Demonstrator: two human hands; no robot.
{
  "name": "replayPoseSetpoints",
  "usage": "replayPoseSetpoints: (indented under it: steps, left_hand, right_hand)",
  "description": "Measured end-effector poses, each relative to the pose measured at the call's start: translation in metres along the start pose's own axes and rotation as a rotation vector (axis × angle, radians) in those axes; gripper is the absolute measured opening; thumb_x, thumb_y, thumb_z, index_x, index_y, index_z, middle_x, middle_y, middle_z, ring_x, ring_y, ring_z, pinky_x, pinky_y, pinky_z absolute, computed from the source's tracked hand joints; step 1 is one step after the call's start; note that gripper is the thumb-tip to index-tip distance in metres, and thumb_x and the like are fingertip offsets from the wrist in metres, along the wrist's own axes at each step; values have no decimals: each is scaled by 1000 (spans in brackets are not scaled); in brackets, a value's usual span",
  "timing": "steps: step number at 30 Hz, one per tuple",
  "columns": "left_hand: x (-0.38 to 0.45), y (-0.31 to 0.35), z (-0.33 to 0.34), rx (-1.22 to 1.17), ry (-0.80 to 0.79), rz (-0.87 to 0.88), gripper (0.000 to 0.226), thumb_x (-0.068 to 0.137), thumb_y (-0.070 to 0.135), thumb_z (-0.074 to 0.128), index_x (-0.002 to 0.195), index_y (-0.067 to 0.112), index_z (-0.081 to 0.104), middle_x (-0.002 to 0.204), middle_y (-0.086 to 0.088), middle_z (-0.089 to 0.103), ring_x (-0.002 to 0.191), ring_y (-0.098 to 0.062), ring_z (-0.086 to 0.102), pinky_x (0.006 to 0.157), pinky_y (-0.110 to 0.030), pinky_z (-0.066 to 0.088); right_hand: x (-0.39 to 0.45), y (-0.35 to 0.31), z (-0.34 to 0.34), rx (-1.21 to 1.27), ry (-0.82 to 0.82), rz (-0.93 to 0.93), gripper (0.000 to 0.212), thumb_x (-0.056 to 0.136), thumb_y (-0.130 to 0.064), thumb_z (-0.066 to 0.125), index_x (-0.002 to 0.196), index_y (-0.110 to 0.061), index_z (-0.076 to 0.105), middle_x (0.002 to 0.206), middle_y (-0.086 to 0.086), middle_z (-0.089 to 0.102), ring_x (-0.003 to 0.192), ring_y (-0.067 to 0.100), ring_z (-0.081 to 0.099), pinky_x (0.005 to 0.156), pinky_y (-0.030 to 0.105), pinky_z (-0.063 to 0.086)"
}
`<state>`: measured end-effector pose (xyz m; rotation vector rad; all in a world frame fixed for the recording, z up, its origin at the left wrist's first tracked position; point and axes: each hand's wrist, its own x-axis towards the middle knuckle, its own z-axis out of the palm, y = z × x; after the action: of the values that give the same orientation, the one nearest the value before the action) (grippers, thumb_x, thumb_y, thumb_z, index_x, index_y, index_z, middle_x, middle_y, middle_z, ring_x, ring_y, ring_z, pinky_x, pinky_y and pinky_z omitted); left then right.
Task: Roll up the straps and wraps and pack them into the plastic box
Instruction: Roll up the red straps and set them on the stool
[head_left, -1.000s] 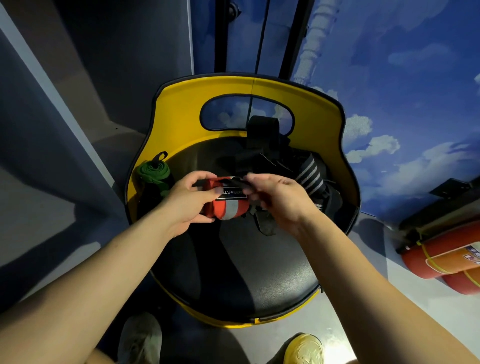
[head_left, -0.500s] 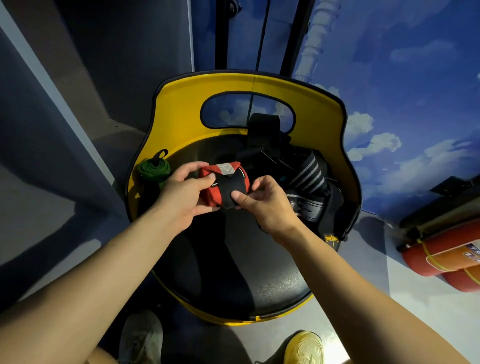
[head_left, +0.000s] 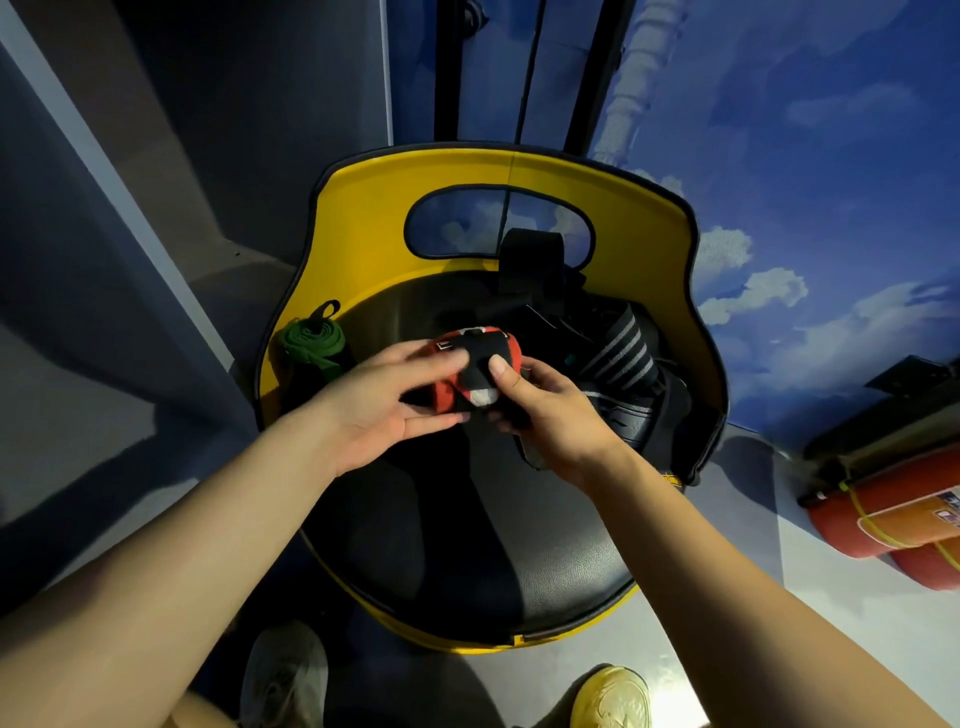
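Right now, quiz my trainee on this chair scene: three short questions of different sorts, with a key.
1. True or false: only the left hand holds the red and black wrap.
2. Which lies at the seat's left edge against the yellow chair back? A) green rolled strap B) striped wrap C) fire extinguisher
3. Fill in: the plastic box is ___ in this view.

Key: 1 false, the right hand holds it too; 2 A; 3 not visible.
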<state>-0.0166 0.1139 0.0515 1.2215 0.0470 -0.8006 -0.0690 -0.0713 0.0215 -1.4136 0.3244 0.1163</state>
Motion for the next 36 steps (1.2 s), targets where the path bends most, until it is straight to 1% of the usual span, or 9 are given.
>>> replayPoseSetpoints:
  steps: [4,9,16,19,24,27,30,34,36]
  left_hand:
    - [2,-3,1,105,75,105,86,63,14,86,141,27,52,129,-8,64,99,-34,74,90,-49,59]
    - [2,0,-3,147,32,163,77,62,15,85,135,25,60,126,-11,68,103,-31,73,82,-46,61]
    - [4,-17,3,30,100,177,72,64,13,83,133,19,61,120,-13,71,103,-32,73,82,-51,61]
    - [6,-22,9,-64,112,191,71,66,10,81,134,18,59,125,-13,69,106,-32,72,86,-52,60]
    - [14,-27,9,-318,125,211,76,70,6,79,139,19,48,135,-16,62,107,-44,69,87,-49,59]
    - [11,-33,9,-272,102,209,67,78,0,71,137,23,46,134,-15,63,106,-40,70,83,-48,60]
    - [7,-38,2,-125,69,189,61,86,-2,66,133,30,44,132,-8,66,105,-34,72,92,-54,55]
    - [0,-42,-13,197,151,191,56,84,11,78,128,28,49,131,7,64,114,-20,67,102,-52,50]
    - [-2,-44,-20,351,217,208,58,73,26,86,123,28,58,125,8,67,113,-14,67,103,-46,51]
  right_hand:
    - [-1,-1,1,-62,26,-11,70,72,-57,73,120,-8,63,93,-2,70,72,12,60,68,25,50]
    - [-2,-1,1,-40,2,-56,71,72,-48,80,124,-5,58,104,4,70,87,15,66,76,30,52]
    - [-3,3,3,-92,133,-147,65,66,-50,81,113,-7,63,93,2,72,75,11,65,67,27,52]
    - [-2,4,6,-44,127,-152,62,72,-51,81,118,-11,65,105,4,75,91,15,71,80,33,56]
    - [-6,0,11,108,113,34,102,68,-53,85,147,-7,41,118,3,69,106,14,68,94,33,55]
    - [-13,8,15,5,5,124,77,74,-60,80,131,-11,62,113,0,74,105,11,70,87,30,50]
    - [-16,11,16,16,58,51,53,83,-42,79,121,-7,66,109,1,75,91,7,69,80,24,48]
    - [-14,14,10,-51,50,-99,41,80,-27,84,113,-6,70,110,8,75,108,24,70,104,44,51]
    - [-13,19,9,-137,61,-156,44,74,-30,86,111,-10,71,107,7,76,105,24,71,102,48,52]
